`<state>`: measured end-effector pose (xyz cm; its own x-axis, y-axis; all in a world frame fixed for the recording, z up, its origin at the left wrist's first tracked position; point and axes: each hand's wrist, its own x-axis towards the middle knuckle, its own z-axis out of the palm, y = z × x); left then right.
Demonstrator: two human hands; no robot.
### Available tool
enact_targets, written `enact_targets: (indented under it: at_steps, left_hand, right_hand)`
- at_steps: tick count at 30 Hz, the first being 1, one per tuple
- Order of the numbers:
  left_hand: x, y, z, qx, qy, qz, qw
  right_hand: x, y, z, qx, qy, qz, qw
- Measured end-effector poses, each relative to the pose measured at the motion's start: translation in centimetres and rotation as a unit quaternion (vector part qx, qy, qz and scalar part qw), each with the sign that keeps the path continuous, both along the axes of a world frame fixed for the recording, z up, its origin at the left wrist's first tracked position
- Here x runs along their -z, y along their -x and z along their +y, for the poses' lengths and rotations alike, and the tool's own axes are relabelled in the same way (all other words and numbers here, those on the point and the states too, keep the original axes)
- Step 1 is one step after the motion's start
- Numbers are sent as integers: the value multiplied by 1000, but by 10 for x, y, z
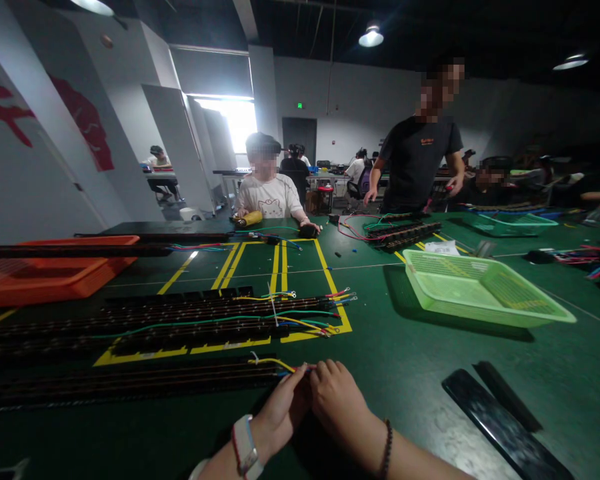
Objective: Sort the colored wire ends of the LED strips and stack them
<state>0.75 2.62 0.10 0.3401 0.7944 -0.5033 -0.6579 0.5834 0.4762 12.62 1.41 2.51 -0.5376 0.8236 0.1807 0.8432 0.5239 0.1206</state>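
A long black wiring harness lies along the near left of the table, its coloured wires running to the right. A yellow wire from its end reaches the fingertips of my left hand, which is closed on the wires. Against it, my right hand is closed with fingers curled, pinching at the same wire ends; a small bit of red shows between the hands. The exact tips are hidden by my fingers. Just beyond lies another black bundle with yellow, green, red and blue wires ending in ring terminals.
The green table carries yellow tape markings. A light green basket stands to the right, an orange tray at left. Near right lie a black phone-like slab and a dark strip. Two people are across the table.
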Motion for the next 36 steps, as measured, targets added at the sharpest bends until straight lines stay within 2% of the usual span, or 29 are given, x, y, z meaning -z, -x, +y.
enact_targets:
  at_steps: [6, 12, 15, 20, 25, 28, 30, 34, 36]
  left_hand:
    - [-2, -2, -2, -1, -19, 7, 1000]
    - [-8, -2, -4, 22, -37, -10, 999]
    - [-10, -3, -5, 19, -62, -13, 998]
    - [-11, -3, -4, 26, -80, 21, 996]
    - [-13, -2, -4, 50, -78, 16, 996]
    - [-13, -1, -4, 54, -79, 15, 995]
    - [-12, -1, -4, 51, -78, 16, 996]
    - [-6, -1, -2, 38, -73, -4, 997]
    - [-4, -1, -2, 35, -72, -22, 997]
  right_hand:
    - [-22, -5, 0, 18, 82, -25, 996]
    - [-42, -25, 11, 64, 77, 59, 993]
    - [-45, -35, 22, 57, 70, 112, 990]
    - [-26, -46, 42, 50, 55, 172, 982]
    - [2, -48, 52, 24, 30, 151, 988]
    - [5, -48, 53, -10, 39, 136, 990]
    - [-3, -47, 50, -10, 57, 136, 989]
    - [-34, -43, 37, 52, 85, 144, 985]
    - [-47, -38, 27, 68, 104, 116, 985]
